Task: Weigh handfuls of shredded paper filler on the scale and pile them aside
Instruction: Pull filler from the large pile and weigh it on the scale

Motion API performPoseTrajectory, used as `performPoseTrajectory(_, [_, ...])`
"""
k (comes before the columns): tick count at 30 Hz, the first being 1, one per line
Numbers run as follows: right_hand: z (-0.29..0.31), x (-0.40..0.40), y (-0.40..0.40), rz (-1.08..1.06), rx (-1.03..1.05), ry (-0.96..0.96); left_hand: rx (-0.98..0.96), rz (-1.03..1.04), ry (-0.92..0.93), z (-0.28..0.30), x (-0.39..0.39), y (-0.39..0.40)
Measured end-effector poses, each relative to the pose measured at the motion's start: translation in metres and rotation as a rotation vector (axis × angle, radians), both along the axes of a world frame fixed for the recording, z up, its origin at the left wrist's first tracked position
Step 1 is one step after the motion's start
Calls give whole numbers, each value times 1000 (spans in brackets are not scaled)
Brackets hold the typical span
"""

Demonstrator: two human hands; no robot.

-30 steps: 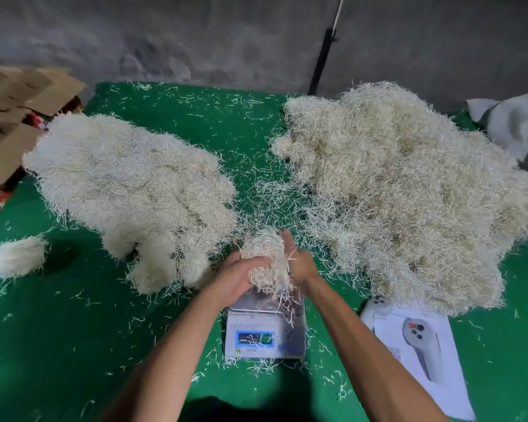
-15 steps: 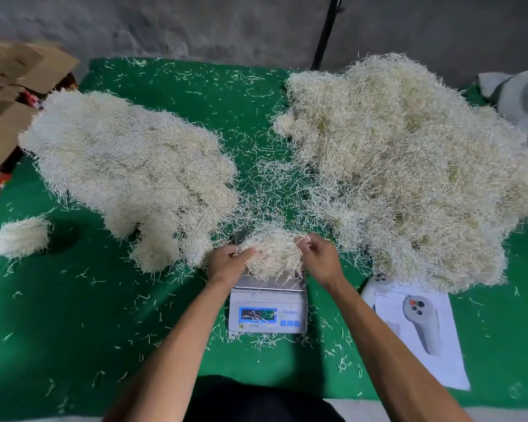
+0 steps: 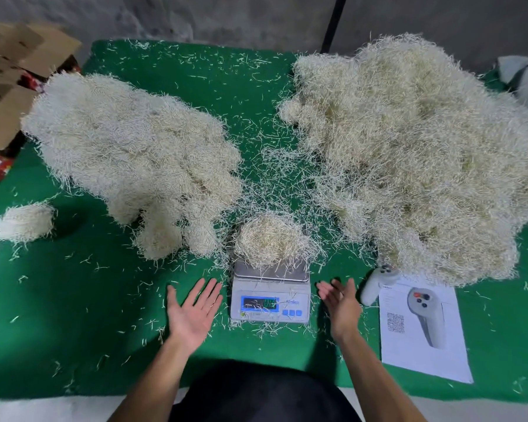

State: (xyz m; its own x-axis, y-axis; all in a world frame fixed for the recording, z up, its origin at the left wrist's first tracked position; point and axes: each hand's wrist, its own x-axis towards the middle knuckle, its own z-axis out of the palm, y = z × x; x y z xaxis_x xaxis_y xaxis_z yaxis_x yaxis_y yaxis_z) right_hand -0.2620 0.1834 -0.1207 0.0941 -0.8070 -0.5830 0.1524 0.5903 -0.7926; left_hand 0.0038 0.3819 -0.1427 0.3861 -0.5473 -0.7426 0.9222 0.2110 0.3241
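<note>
Resting on the scale (image 3: 270, 287), the handful of shredded paper (image 3: 273, 239) is being weighed while the left hand (image 3: 192, 312) and right hand (image 3: 340, 306) hover open and empty beside it, so next likely comes lifting it onto the left pile (image 3: 134, 156).
</note>
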Motion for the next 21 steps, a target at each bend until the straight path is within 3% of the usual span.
performPoseTrajectory(21, [-1, 2, -3, -10, 35, 26, 128, -102, -174, 13, -4, -9])
